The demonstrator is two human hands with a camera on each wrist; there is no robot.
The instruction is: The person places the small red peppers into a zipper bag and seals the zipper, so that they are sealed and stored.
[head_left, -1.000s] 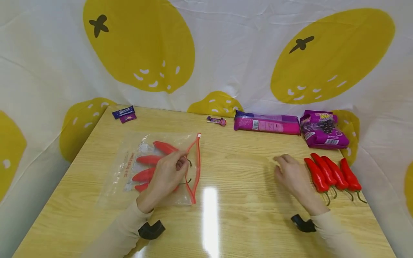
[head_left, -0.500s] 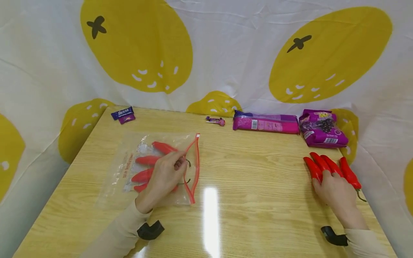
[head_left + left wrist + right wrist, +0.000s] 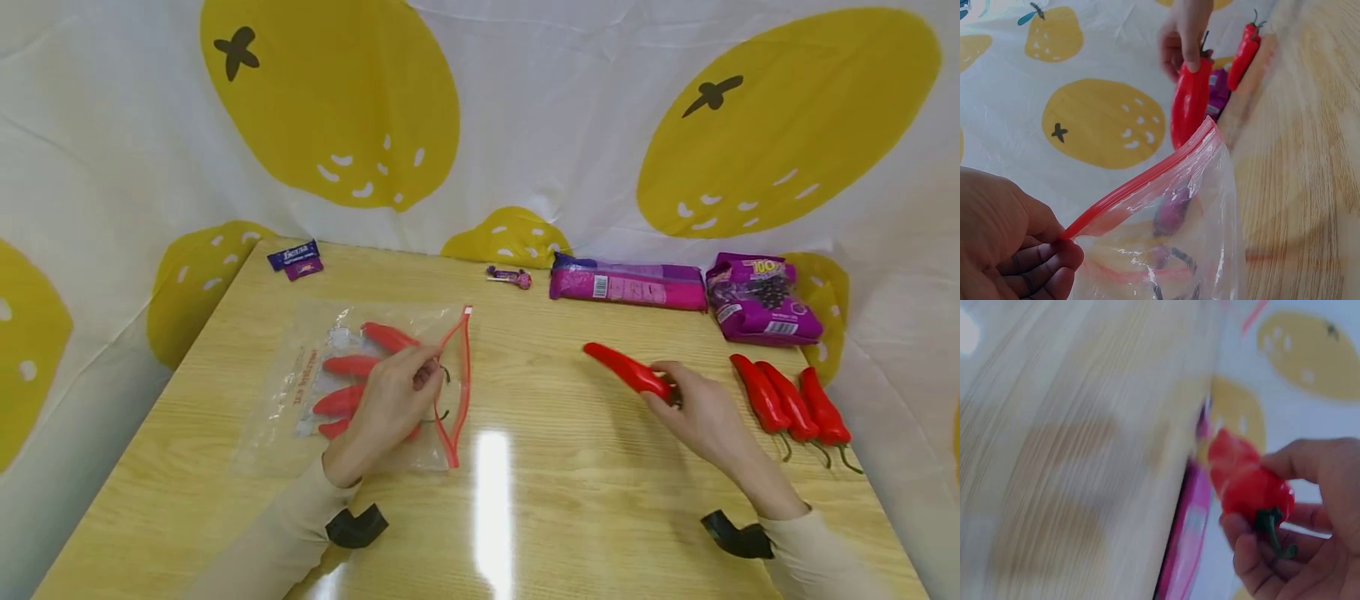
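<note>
On the left of the table lies a clear zip bag (image 3: 288, 433) with a red zip edge and several red peppers (image 3: 351, 365) inside. My left hand (image 3: 390, 404) pinches the upper layer of the bag's mouth, and the left wrist view shows the red zip strip (image 3: 1141, 181) between thumb and fingers, the mouth parted. My right hand (image 3: 701, 417) grips a red pepper (image 3: 626, 367) near its stem end, above the table, its tip pointing left toward the bag. In the right wrist view the green stem (image 3: 1274, 531) of this pepper shows between the fingers.
Three red peppers (image 3: 791, 408) lie in a row at the right edge. Along the back are a purple bag (image 3: 765, 300), a long purple packet (image 3: 630, 283), a lollipop (image 3: 510, 277) and two small wrapped sweets (image 3: 296, 258). A patterned cloth (image 3: 540, 125) hangs behind the table.
My right hand reached right to the row of peppers, took hold of one, and carried it back left above the table. The left hand has kept its hold on the bag.
</note>
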